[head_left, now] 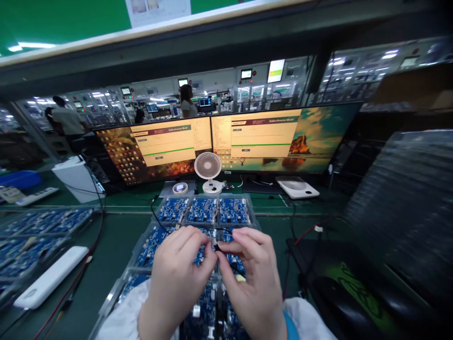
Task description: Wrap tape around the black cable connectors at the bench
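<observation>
Above a clear plastic tray (113, 293) of blue circuit boards (203, 209), my two hands meet at the fingertips. My left hand (182, 271) is closed in a pinch on a small white connector (213, 241), partly covered by the fingers. My right hand (253, 276) pinches the dark end of a thin black cable (217, 247) against it. Whether the two pieces are joined cannot be seen. A stretch of black cable also runs behind the left hand toward the back of the tray.
Two monitors (262, 137) stand behind the tray, with a small white fan (208, 166) and a tape roll (180, 188) before them. To the left are a white power bank (51, 277) and another board tray (76, 222). A black mouse (341, 302) and stacked clear trays (406, 198) sit right.
</observation>
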Available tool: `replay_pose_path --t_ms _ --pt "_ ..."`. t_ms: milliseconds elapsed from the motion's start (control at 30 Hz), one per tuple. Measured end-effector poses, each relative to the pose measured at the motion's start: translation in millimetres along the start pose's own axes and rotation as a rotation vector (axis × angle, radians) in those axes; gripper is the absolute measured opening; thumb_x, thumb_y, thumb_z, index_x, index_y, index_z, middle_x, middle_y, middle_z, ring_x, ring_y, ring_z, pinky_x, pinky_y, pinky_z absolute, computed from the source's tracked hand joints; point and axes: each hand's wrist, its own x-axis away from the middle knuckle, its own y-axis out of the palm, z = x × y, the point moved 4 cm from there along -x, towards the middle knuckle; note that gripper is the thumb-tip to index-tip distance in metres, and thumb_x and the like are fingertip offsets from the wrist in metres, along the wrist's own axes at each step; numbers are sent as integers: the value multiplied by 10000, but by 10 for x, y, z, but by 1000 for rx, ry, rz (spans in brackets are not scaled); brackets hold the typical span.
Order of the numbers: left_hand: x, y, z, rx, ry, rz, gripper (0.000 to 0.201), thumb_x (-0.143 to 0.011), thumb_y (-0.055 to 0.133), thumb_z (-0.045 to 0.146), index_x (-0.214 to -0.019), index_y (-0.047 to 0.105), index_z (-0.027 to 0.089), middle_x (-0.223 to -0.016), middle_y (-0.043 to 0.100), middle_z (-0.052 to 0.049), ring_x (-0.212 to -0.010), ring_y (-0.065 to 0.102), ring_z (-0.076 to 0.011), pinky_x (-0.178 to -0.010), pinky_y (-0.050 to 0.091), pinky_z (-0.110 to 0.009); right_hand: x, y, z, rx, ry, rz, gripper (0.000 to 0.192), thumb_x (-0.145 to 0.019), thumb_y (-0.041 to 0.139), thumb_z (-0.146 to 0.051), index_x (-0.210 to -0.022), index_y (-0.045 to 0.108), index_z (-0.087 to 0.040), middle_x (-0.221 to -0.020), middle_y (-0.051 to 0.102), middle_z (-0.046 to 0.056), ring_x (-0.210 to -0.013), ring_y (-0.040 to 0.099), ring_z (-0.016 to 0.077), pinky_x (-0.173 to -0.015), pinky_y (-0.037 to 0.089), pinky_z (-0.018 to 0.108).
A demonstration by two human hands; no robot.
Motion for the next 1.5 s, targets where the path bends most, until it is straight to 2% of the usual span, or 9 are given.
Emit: replay_pose_path --t_ms 133,233,400,633,867,1067,1167,1300,1500 --pt "-25 -9 -12 73 -31 7 147 -789 539 48 -702 579 159 -682 612 -24 -646 574 -153 -607 451 -261 -2 13 58 -106 128 -5 517 -837 545 5 -1233 494 -323 -1162 436 32 -797 681 102 -751 601 261" --pt "-54 -10 -46 207 -132 -29 165 -771 527 42 -671 551 172 -665 596 -1 -611 562 -123 -576 438 -220 -12 27 111 -247 286 25 497 -802 598 -19 -1175 522 -339 -1162 464 19 -777 685 94 -764 594 265" --pt "-70 9 -90 358 -300 -85 168 -798 532 93 -661 560 187 -664 619 14 -617 578 -119 -593 447 -209 -47 54 204 -571 594 89 497 -746 711 -76 -1126 486 -303 -751 650 -59 -708 683 93 -684 565 188" --pt "-61 35 -89 423 -378 -99 154 -807 565 143 -674 626 189 -681 657 12 -634 601 -124 -611 458 -212 -51 58 262 -760 727 117 534 -713 790 -119 -1131 493 -267 -732 676 -78 -698 655 55 -682 525 137" --pt "-32 61 -140 470 -515 -138 165 -798 565 208 -640 606 189 -615 603 21 -582 552 -130 -548 424 -221 -37 72 232 -600 639 106 504 -729 749 -124 -1126 481 -281 -705 686 -52 -702 688 115 -671 563 211" --pt "-10 131 -157 480 -577 -124 124 -755 526 187 -633 545 193 -603 558 27 -565 523 -133 -530 408 -226 -10 63 134 -368 383 117 452 -768 659 -54 -1108 540 -326 -1089 518 -1 -737 694 99 -710 599 256" --pt "-5 150 -154 446 -558 -124 113 -736 508 169 -627 522 197 -597 539 29 -556 507 -132 -518 395 -227 -1 63 120 -304 292 111 471 -784 622 -17 -1127 550 -331 -1131 450 5 -741 691 85 -719 598 241" --pt "-3 147 -154 435 -539 -146 112 -722 504 149 -621 508 198 -605 523 30 -565 487 -130 -530 377 -232 2 56 155 -256 277 105 483 -800 617 -11 -1150 537 -334 -1148 434 15 -755 700 101 -748 597 280" --pt "-1 145 -203 661 -649 -212 100 -740 547 184 -641 533 187 -604 492 37 -559 434 -119 -512 334 -229 -5 33 172 -239 304 116 465 -801 645 -25 -1132 535 -333 -1141 425 10 -754 692 98 -748 587 281"
